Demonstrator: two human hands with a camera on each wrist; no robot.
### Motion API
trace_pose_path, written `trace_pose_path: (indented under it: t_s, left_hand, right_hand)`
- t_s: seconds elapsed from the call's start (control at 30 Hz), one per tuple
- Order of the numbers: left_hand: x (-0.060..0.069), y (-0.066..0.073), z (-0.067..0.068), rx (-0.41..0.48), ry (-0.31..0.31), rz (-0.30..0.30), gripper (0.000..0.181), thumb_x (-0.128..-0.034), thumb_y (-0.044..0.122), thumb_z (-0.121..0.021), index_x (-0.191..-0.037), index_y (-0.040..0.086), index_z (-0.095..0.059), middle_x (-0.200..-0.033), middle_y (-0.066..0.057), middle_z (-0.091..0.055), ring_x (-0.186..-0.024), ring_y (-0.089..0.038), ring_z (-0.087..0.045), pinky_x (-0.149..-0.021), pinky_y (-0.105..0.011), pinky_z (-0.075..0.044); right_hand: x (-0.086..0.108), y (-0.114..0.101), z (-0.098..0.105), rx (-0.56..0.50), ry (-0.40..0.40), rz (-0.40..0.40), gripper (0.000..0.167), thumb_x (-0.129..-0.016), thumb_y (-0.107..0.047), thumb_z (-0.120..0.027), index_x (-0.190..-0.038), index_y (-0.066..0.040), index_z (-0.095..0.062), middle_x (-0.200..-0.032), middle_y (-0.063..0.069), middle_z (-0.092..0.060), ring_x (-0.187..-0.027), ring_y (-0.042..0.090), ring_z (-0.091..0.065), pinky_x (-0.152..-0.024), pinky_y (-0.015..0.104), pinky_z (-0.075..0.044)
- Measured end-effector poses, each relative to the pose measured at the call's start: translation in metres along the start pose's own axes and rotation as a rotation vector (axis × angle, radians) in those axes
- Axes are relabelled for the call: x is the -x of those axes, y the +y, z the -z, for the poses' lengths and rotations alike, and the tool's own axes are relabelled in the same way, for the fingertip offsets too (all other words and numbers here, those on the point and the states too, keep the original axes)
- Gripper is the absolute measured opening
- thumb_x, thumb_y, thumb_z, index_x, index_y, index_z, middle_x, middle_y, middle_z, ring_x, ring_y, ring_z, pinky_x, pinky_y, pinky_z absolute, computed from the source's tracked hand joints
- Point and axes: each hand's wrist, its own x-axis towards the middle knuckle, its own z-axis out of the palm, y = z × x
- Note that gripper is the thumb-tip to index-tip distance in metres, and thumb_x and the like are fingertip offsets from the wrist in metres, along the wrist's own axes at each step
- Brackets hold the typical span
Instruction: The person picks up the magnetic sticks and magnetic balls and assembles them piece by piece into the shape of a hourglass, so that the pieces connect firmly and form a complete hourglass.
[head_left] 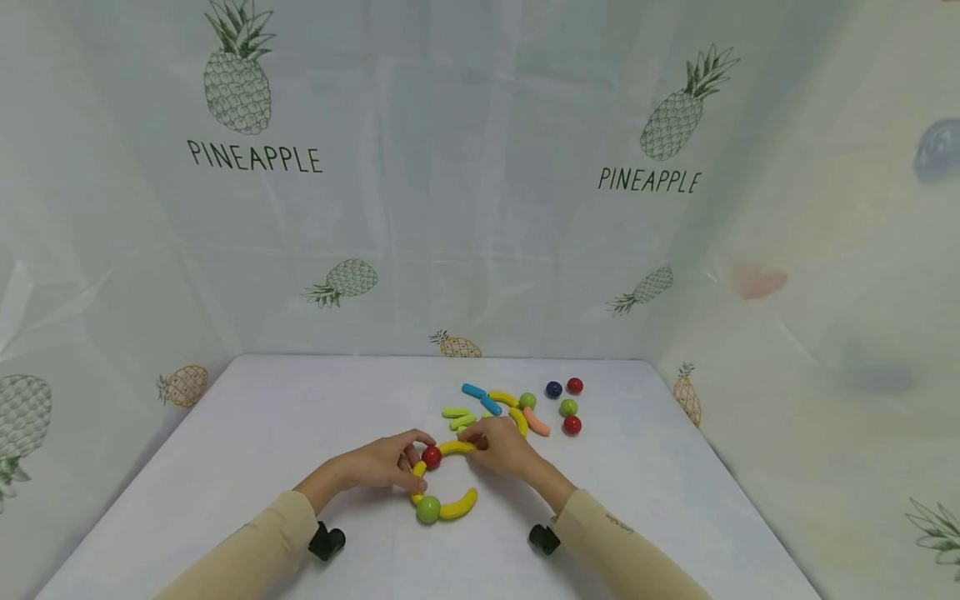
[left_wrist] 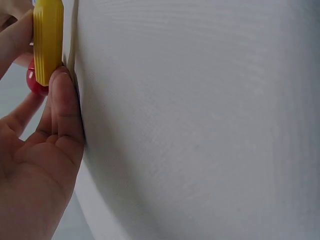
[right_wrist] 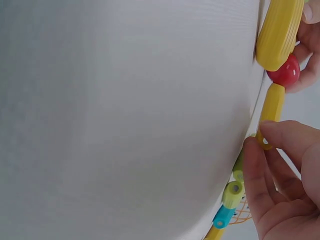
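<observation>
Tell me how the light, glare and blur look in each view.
Head: even light, soft shadows on the white table near the left hand and right hand, a blurred blue print on the right-hand sheet; left wrist: greyish tabletop, faint ripple lines near the top; right wrist: hazy, darker left edge, small glint on the red ball.

far banana [head_left: 454, 447]: yellow, touching red ball [head_left: 431, 457] | left banana [head_left: 421, 470]: yellow, beside green ball [head_left: 428, 510]
</observation>
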Motion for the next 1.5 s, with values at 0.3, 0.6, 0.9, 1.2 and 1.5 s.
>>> trace_pose_path:
  t_s: [0.3,0.6,0.9,1.2,1.5]
  left_hand:
    - [-0.004,-0.005,-0.002,-0.036,-0.001,-0.046,0.056,-0.099,0.034,-0.076,-0.149,0.02,-0.056,-0.115,-0.005,-0.062,-0.088,-0.021,-0.063,-0.079,-0.034,-0.057]
    - [-0.011,-0.002,-0.001,-0.127,0.05,-0.126,0.042,-0.1029,0.035,-0.071,-0.141,0.018,-0.063,-0.122,-0.001,-0.066,-0.099,-0.018,-0.06,-0.079,-0.032,-0.055]
    - [-0.017,0.005,-0.002,-0.085,0.073,-0.096,0.033,-0.1077,0.031,-0.063,-0.135,0.013,-0.065,-0.097,0.003,-0.073,-0.089,-0.015,-0.064,-0.083,-0.032,-0.055]
    - [-0.022,0.006,-0.007,-0.03,0.137,-0.01,0.024,-0.104,0.027,-0.067,-0.125,0.017,-0.071,-0.101,-0.001,-0.07,-0.085,-0.019,-0.063,-0.078,-0.033,-0.056]
    - [-0.029,0.005,-0.011,-0.015,0.188,0.045,0.016,-0.0999,0.025,-0.071,-0.115,0.018,-0.069,-0.096,-0.001,-0.067,-0.084,-0.018,-0.06,-0.073,-0.03,-0.052]
  right_hand:
    - [0.0,0.0,-0.004,-0.012,-0.011,-0.028,0.023,-0.097,-0.006,-0.078,-0.12,-0.009,-0.08,-0.117,0.003,-0.077,-0.089,0.007,-0.065,-0.084,0.021,-0.057]
    - [-0.005,-0.002,-0.005,-0.028,-0.033,0.017,0.022,-0.096,-0.006,-0.078,-0.118,-0.01,-0.08,-0.114,0.001,-0.078,-0.09,0.008,-0.066,-0.085,0.022,-0.058]
    - [-0.01,-0.006,-0.007,-0.05,-0.031,-0.016,0.02,-0.095,-0.005,-0.079,-0.114,-0.008,-0.08,-0.109,0.004,-0.079,-0.085,0.006,-0.068,-0.081,0.021,-0.058]
    - [-0.012,-0.008,-0.009,-0.054,-0.019,-0.027,0.018,-0.094,-0.005,-0.08,-0.112,-0.008,-0.08,-0.104,0.004,-0.079,-0.085,0.007,-0.066,-0.081,0.021,-0.057]
    - [-0.013,-0.01,-0.012,-0.065,-0.017,-0.028,0.017,-0.094,-0.005,-0.08,-0.11,-0.01,-0.079,-0.103,0.001,-0.078,-0.085,0.005,-0.066,-0.081,0.019,-0.057]
